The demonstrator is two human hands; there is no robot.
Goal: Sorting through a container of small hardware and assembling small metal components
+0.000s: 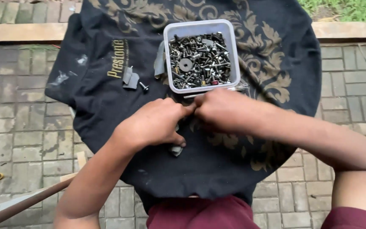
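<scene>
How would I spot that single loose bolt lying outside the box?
Find the black shirt spread over the paving, then the square white plastic tub of screws on it. Left of the tub, beside a small grey scrap, lies one dark bolt, alone on the cloth.

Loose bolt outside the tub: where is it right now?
In the head view, the loose bolt lies on the black cloth, left of the plastic tub of screws, beside a small grey scrap, above the left hand.
</scene>
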